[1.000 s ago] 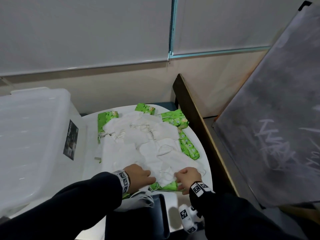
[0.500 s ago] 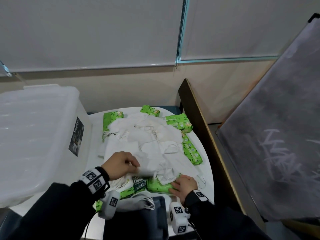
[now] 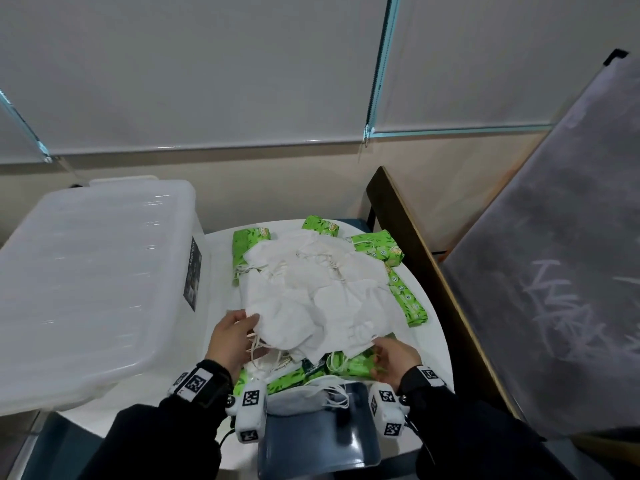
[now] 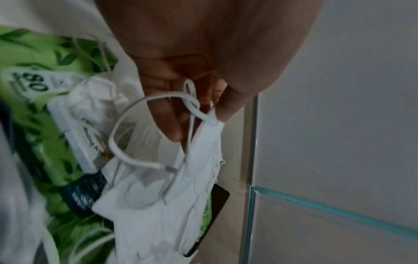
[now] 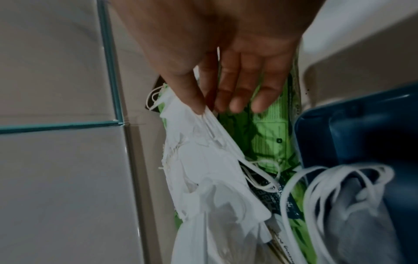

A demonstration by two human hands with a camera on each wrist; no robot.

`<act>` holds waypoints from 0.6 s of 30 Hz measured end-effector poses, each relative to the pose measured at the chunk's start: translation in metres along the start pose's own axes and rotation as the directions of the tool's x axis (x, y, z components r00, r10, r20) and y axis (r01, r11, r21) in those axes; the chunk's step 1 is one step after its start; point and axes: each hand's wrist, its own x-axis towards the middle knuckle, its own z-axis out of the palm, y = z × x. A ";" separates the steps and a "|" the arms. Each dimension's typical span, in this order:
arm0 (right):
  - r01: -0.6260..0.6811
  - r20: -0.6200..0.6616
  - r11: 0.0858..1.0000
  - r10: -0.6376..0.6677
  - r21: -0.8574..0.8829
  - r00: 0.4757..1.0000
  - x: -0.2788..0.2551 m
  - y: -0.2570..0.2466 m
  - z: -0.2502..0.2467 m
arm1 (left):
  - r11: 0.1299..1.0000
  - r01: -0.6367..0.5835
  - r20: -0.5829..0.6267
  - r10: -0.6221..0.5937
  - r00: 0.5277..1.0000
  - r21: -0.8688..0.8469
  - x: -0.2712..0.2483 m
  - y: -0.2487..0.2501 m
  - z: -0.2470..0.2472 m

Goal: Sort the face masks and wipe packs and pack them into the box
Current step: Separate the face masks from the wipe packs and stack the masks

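Note:
A heap of white face masks (image 3: 311,289) lies on the round white table (image 3: 433,341), with green wipe packs (image 3: 408,303) poking out around and under it. My left hand (image 3: 254,327) pinches the heap's near-left edge; the left wrist view shows thumb and fingers (image 4: 172,132) closed on a mask's (image 4: 169,196) corner and ear loop, above a green pack (image 4: 34,107). My right hand (image 3: 377,351) is at the near-right edge; its thumb (image 5: 196,103) and forefinger pinch the mask stack's (image 5: 203,169) edge, the other fingers nearly straight over a green pack (image 5: 269,139).
A big clear plastic box (image 3: 93,289) with its lid on stands left of the table. A dark blue tray (image 3: 318,434) with a few masks (image 3: 308,393) draped on its edge sits at the table's near edge. A wooden board (image 3: 415,258) and grey panel (image 3: 554,271) close the right side.
Both hands left the near edge of the pile. The left went up and left to the pile's left edge, the right to its right edge, and the near masks have lifted off the green packs.

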 end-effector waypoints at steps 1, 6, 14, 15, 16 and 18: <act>0.025 0.020 0.999 -0.024 -0.020 1.000 -0.007 0.000 0.000 | 0.998 0.029 0.024 -0.028 0.999 -0.051 0.000 -0.001 -0.002; 0.062 0.116 0.998 -0.062 0.001 0.991 -0.052 0.003 -0.007 | 0.986 0.115 0.216 -0.087 0.973 -0.119 -0.013 -0.006 -0.006; 0.045 0.114 0.991 -0.030 -0.130 0.993 -0.058 0.003 -0.010 | 0.962 0.244 0.330 -0.192 0.924 -0.121 -0.048 -0.022 0.001; 0.035 0.097 0.988 -0.020 -0.151 0.995 -0.052 0.009 -0.007 | 0.957 0.261 0.335 -0.208 0.919 -0.123 -0.051 -0.024 0.001; 0.034 0.070 0.985 -0.023 -0.172 0.997 -0.047 0.013 -0.002 | 0.951 0.283 0.338 -0.228 0.913 -0.124 -0.054 -0.026 0.000; 0.067 -0.036 0.964 -0.078 -0.258 0.996 -0.030 0.020 0.004 | 0.942 0.314 0.337 -0.257 0.906 -0.123 -0.058 -0.027 -0.004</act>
